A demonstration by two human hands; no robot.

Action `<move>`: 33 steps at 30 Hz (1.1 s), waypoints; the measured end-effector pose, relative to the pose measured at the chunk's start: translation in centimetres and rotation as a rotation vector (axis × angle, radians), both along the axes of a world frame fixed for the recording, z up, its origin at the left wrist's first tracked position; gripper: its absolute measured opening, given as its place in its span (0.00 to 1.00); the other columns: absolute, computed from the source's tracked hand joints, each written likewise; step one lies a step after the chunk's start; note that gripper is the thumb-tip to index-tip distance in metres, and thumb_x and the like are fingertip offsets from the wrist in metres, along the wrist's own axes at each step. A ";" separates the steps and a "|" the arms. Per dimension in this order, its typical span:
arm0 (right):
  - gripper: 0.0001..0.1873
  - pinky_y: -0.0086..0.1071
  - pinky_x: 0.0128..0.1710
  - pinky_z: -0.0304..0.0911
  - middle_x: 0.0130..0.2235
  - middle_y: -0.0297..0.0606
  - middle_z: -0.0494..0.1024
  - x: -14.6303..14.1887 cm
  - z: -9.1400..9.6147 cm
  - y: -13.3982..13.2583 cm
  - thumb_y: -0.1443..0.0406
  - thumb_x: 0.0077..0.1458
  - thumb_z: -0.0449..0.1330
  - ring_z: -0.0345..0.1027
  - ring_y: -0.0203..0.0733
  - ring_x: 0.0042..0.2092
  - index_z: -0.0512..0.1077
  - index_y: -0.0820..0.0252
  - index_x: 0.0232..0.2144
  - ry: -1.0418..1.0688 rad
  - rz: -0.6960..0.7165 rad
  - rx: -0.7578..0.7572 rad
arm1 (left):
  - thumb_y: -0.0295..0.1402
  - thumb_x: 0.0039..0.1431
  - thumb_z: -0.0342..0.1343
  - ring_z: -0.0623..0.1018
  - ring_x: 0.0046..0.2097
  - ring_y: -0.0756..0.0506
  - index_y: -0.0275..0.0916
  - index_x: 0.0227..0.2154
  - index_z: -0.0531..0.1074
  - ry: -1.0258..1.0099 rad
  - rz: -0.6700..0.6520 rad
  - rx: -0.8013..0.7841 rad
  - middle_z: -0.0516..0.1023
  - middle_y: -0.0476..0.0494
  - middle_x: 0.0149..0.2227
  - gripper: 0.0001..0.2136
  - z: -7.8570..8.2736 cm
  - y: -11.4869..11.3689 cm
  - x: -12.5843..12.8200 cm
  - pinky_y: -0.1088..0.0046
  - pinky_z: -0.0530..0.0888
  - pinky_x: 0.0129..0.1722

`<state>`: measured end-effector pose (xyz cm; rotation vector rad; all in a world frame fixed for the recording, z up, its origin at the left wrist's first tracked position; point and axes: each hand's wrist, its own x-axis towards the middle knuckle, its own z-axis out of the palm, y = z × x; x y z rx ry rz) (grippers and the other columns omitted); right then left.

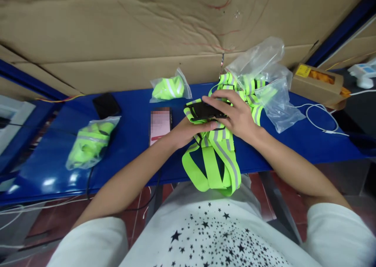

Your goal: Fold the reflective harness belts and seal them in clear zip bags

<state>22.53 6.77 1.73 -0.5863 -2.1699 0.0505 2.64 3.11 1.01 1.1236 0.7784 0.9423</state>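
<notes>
Both hands are on a neon-yellow reflective strap harness with grey stripes. My left hand is closed on it from the left, thumb along the folded straps. My right hand reaches in from the right, its fingers bent over a black buckle-like piece and the straps. Loops of the harness hang down over the table's front edge. More yellow striped straps lie bunched just beyond my right hand. Parts of the fingers are hidden behind the black piece and the folded straps.
Clear plastic bags lie at the back right, near a cardboard box and a white cable. Left on the blue table are a phone, a dark flat object and two bagged yellow bundles, one near, one farther.
</notes>
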 end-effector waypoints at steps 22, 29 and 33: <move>0.15 0.40 0.43 0.72 0.39 0.38 0.79 0.2 -0.7 0.0 0.51 0.66 0.62 0.75 0.44 0.42 0.77 0.56 0.44 0.291 0.039 -0.614 | 0.37 0.50 0.77 0.84 0.33 0.44 0.34 0.44 0.78 0.076 -0.166 0.024 0.86 0.40 0.39 0.21 0.6 -2.1 1.2 0.63 0.82 0.41; 0.39 0.53 0.61 0.67 0.59 0.55 0.74 0.6 0.1 -1.8 0.39 0.66 0.55 0.70 0.58 0.60 0.73 0.64 0.62 -0.131 0.070 -0.297 | 0.37 0.51 0.75 0.86 0.37 0.42 0.35 0.37 0.80 0.209 -0.153 0.162 0.86 0.43 0.36 0.15 0.8 -1.4 0.3 0.62 0.83 0.44; 0.36 0.53 0.63 0.64 0.64 0.49 0.73 0.0 -0.6 -2.3 0.44 0.69 0.56 0.68 0.56 0.63 0.62 0.55 0.70 -0.127 0.068 -0.334 | 0.35 0.51 0.75 0.87 0.41 0.39 0.35 0.38 0.82 0.331 -0.249 0.219 0.87 0.42 0.38 0.14 0.7 -1.1 -0.3 0.60 0.83 0.47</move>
